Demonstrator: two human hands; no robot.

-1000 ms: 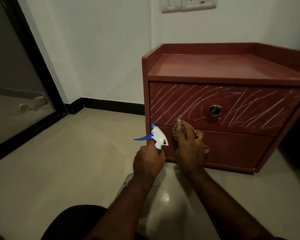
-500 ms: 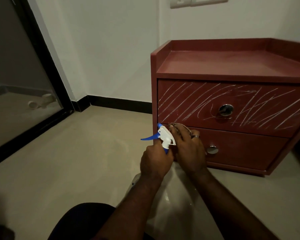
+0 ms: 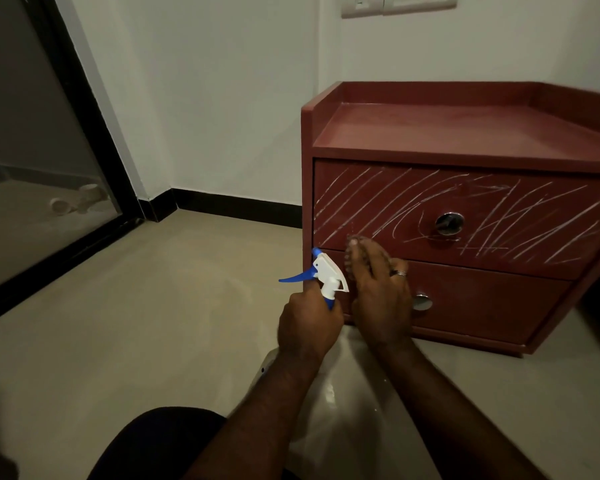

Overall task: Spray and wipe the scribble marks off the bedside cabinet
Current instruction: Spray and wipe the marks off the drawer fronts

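The red bedside cabinet [image 3: 465,133] stands against the wall, with scribble marks [image 3: 492,216] across its top drawer. At its lower-left front, the left hand [image 3: 309,327] grips the spray bottle [image 3: 328,273]. The right hand [image 3: 378,292] presses straight fingers on the drawer fronts.

- You have one bedside cabinet [image 3: 465,133] in front of you.
- It carries two drawers [image 3: 499,209] [image 3: 482,306], upper and lower.
- You see two round metal pulls [image 3: 449,223] [image 3: 421,302], one per drawer.
- One spray bottle [image 3: 328,271].
- Two hands of yours: left hand [image 3: 307,327], right hand [image 3: 378,292].
- One ring [image 3: 398,273].
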